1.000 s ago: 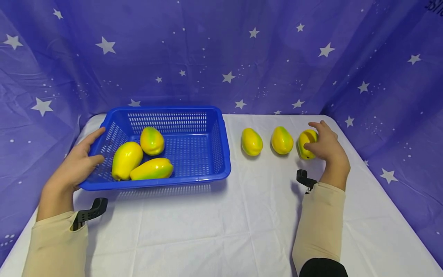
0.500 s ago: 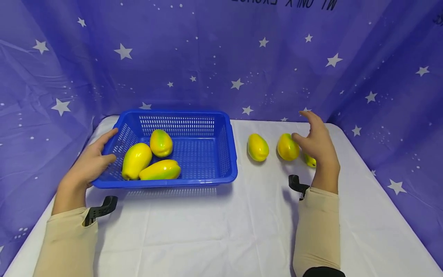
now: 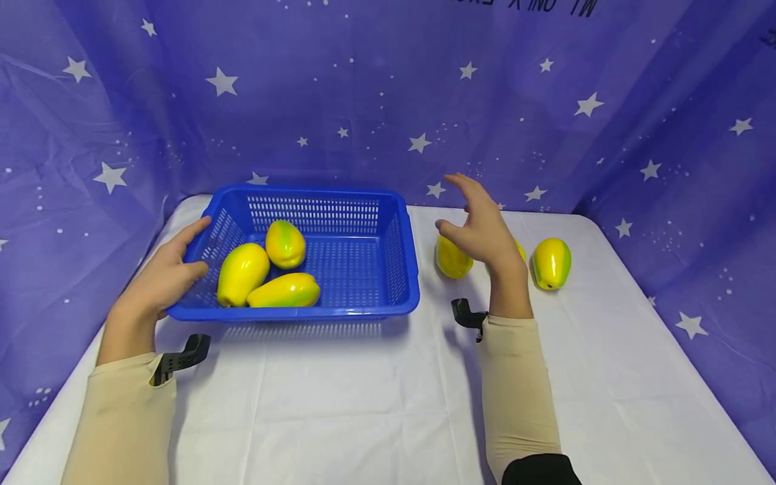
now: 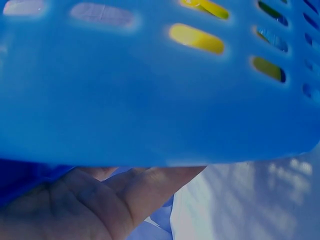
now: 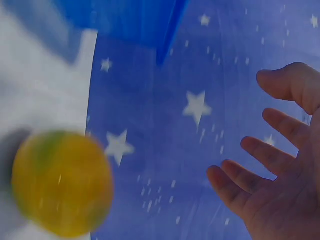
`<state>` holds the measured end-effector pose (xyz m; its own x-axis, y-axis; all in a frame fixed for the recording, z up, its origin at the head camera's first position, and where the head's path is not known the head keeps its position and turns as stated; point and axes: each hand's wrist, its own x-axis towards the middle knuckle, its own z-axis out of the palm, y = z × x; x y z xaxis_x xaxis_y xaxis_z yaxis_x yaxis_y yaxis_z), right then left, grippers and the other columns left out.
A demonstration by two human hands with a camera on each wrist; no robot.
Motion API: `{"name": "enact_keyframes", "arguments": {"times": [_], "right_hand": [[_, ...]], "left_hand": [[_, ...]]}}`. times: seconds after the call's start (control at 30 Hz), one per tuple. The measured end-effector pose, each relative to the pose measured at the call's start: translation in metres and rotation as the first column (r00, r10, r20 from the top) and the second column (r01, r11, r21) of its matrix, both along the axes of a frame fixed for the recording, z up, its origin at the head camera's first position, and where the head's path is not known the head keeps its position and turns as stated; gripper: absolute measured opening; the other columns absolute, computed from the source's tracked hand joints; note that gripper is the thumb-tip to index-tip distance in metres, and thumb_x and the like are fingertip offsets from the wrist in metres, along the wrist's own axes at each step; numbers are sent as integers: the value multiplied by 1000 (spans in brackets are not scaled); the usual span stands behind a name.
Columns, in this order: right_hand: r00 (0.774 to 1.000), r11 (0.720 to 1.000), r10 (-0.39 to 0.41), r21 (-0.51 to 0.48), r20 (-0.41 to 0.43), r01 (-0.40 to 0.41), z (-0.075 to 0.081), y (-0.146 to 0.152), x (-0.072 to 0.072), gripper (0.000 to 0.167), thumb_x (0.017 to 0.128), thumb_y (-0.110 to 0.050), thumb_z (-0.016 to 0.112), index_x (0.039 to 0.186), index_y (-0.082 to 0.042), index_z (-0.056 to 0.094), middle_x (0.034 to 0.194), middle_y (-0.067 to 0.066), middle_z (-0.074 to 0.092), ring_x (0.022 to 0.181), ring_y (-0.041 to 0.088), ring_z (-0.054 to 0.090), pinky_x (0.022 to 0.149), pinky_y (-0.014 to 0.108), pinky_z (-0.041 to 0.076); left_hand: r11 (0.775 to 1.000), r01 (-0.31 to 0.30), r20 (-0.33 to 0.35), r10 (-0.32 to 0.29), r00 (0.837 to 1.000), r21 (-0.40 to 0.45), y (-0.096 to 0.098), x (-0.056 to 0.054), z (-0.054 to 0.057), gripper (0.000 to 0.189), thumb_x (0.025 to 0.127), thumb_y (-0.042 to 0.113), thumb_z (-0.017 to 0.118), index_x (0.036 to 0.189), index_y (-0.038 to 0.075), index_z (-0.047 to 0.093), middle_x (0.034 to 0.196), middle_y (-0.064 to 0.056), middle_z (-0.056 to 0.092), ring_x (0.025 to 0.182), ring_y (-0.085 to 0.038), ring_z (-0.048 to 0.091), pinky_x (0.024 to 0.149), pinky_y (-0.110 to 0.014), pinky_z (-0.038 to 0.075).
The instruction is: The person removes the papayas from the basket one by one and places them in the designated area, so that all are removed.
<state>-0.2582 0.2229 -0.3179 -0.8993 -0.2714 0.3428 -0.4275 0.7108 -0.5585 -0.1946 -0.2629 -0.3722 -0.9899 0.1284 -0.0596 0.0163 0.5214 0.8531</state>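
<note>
At the left end of the blue plastic basket (image 3: pixel 339 312), my left hand (image 3: pixel 159 279) holds the edge, its thumb over the rim. In the left wrist view the basket wall (image 4: pixel 125 100) hides its fingertips. Three glossy yellow-green mangoes lie inside: one mango (image 3: pixel 244 273) at left, another mango (image 3: pixel 285 244) behind, a third mango (image 3: pixel 285 291) in front. My right hand (image 3: pixel 485 229) hovers, fingers spread and holding nothing, above the nearest table mango (image 3: pixel 453 259). That mango (image 5: pixel 62 182) appears blurred and apart from the fingers in the right wrist view.
A middle mango (image 3: pixel 520 249) is mostly hidden behind the right wrist. The rightmost mango (image 3: pixel 552 263) lies on the white tablecloth (image 3: pixel 364 404). A purple star-patterned curtain (image 3: pixel 339 81) rises behind the table and along its sides.
My right hand has left the rightmost mango and moved left, past the middle one to the mango nearest the basket. The rightmost mango is uncovered. The left hand stays at the basket.
</note>
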Motion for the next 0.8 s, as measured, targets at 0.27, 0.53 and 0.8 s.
{"name": "enact_keyframes", "arguments": {"times": [0.27, 0.53, 0.8], "right_hand": [[993, 992, 115, 46, 32, -116, 7, -56, 8, 73, 83, -23, 72, 149, -25, 39, 157, -8, 27, 142, 12, 23, 109, 48, 30], [962, 947, 262, 170, 80, -272, 14, -95, 15, 74, 83, -25, 71, 150, -25, 37, 158, -2, 24, 144, 21, 21, 111, 49, 26], [931, 886, 333, 289, 148, -363, 10, -121, 25, 74, 85, -26, 69, 151, -26, 36, 158, 1, 25, 144, 21, 19, 111, 47, 27]], "left_hand": [[1000, -5, -2, 4, 1000, -15, 0, -2, 0, 85, 88, -5, 42, 158, 24, 5, 159, -19, 14, 125, -41, 33, 82, -31, 42], [1000, -9, 7, 9, 1000, -1, 1, -4, -2, 85, 88, -5, 42, 158, 26, 4, 159, -20, 12, 129, -42, 30, 94, -52, 35], [1000, -4, 16, 4, 1000, 24, 0, -5, -2, 86, 88, -6, 41, 158, 26, 3, 159, -22, 13, 129, -43, 30, 96, -55, 35]]}}
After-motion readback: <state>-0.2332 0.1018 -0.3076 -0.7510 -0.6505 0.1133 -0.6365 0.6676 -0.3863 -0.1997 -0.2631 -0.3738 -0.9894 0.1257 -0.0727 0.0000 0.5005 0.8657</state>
